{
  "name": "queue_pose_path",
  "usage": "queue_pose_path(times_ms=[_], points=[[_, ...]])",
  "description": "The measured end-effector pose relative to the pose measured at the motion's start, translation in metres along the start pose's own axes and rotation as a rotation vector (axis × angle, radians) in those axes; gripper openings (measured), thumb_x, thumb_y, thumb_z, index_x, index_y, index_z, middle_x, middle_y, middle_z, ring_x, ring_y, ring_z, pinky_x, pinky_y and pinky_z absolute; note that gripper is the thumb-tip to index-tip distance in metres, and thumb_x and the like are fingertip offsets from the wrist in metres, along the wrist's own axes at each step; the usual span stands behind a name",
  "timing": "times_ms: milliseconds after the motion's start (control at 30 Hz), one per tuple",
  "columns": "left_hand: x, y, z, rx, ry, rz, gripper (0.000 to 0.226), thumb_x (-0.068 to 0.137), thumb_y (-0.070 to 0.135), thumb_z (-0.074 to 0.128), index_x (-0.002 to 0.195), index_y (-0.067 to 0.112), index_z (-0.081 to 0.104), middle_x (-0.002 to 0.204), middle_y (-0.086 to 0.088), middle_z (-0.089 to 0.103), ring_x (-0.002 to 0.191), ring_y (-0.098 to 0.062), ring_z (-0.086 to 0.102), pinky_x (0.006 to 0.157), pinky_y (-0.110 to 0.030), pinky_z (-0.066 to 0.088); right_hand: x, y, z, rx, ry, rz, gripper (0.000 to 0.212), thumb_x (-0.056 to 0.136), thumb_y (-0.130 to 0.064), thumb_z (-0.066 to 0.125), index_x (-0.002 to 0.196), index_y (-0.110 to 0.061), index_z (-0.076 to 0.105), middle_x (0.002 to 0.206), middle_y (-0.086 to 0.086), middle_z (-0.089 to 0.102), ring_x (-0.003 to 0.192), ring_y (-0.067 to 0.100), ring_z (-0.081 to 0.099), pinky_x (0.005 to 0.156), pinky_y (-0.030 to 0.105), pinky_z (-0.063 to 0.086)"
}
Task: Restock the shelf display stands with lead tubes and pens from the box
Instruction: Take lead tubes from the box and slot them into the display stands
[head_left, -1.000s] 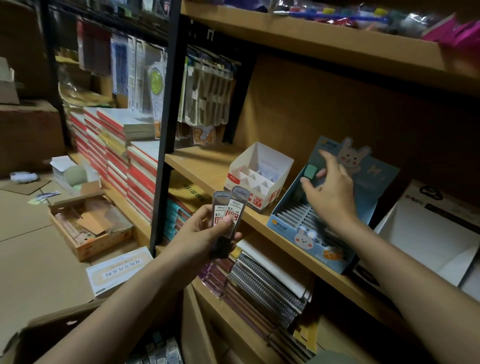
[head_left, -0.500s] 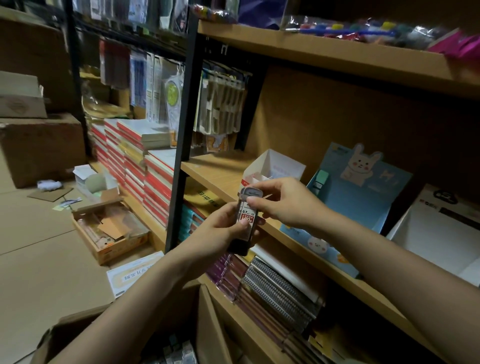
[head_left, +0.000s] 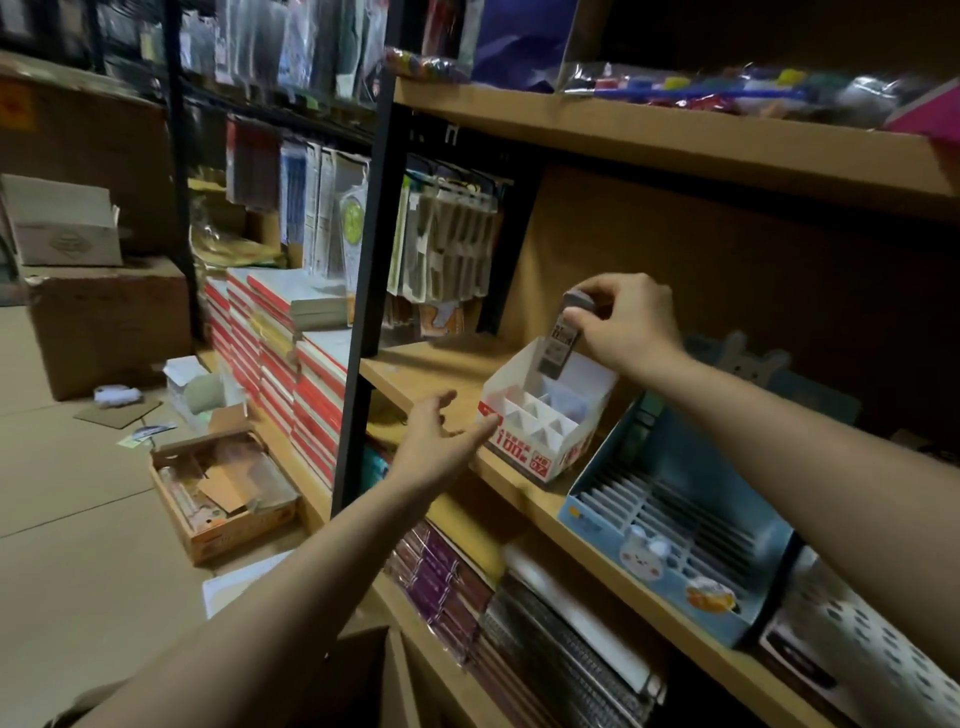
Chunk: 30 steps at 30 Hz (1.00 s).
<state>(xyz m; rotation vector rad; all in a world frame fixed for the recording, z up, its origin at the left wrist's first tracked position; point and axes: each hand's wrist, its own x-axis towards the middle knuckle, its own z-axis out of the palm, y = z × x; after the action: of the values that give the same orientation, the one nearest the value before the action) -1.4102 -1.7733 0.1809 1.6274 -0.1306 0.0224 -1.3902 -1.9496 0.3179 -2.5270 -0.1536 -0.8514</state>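
Head view, right of centre: the right hand (head_left: 631, 325) pinches a lead tube (head_left: 563, 335) by its capped top, fingers (head_left: 584, 315) curled round it. The tube hangs nearly upright, long axis top to bottom, its lower end at the rear compartments of the white display stand (head_left: 540, 426), which sits on the wooden shelf (head_left: 415, 366). So the tube lies directly below the fingers, and the free slot directly below the tube; the coming move looks like a straight lowering. Whether the tip already touches the divider I cannot tell. The left hand (head_left: 436, 434) is lower and left, fingers spread and holding nothing, fingertips at the stand's front corner, probably to steady it. A blue rabbit display stand (head_left: 670, 525) sits at lower right, beside the white one.
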Motion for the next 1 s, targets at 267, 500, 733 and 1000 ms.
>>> queue_pose_path(times_ms=[267, 500, 733, 1000], points=[[0.040, -0.010, 0.045, -0.053, 0.001, 0.025, 0.093, 0.070, 0.053, 0.079, 0.145, 0.036, 0.027, 0.144, -0.002, 0.045, 0.117, -0.020, 0.057, 0.090, -0.041, 0.056, 0.019, 0.027, 0.046, -0.009, -0.087, 0.040, 0.016, 0.090, -0.021, 0.069, 0.106, -0.018, 0.070, 0.100, 0.000, 0.070, 0.088, 0.012, 0.064, 0.071, 0.022, 0.053], [0.045, -0.014, 0.046, -0.114, -0.010, 0.036, 0.081, 0.073, 0.047, 0.079, 0.139, 0.039, 0.033, 0.138, 0.001, 0.051, 0.115, -0.019, 0.058, 0.090, -0.041, 0.056, 0.021, 0.030, 0.062, -0.115, -0.164, 0.041, 0.023, 0.087, -0.019, 0.073, 0.109, -0.012, 0.071, 0.104, 0.006, 0.072, 0.091, 0.017, 0.067, 0.068, 0.023, 0.048], [0.045, -0.011, 0.042, -0.142, -0.029, 0.019, 0.069, 0.078, 0.039, 0.078, 0.133, 0.037, 0.038, 0.124, 0.006, 0.053, 0.106, -0.018, 0.062, 0.084, -0.038, 0.059, 0.016, 0.030, 0.061, -0.238, -0.180, -0.016, 0.025, 0.085, -0.021, 0.076, 0.107, -0.012, 0.069, 0.102, 0.007, 0.069, 0.091, 0.021, 0.066, 0.072, 0.033, 0.057], [0.045, -0.011, 0.041, -0.131, -0.032, 0.050, 0.067, 0.078, 0.040, 0.078, 0.132, 0.038, 0.039, 0.117, 0.011, 0.054, 0.093, -0.005, 0.061, 0.059, -0.015, 0.053, 0.012, 0.031, 0.056, -0.493, -0.107, -0.156, 0.025, 0.092, -0.033, 0.065, 0.110, -0.018, 0.073, 0.111, 0.006, 0.057, 0.103, 0.027, 0.055, 0.086, 0.039, 0.049]])
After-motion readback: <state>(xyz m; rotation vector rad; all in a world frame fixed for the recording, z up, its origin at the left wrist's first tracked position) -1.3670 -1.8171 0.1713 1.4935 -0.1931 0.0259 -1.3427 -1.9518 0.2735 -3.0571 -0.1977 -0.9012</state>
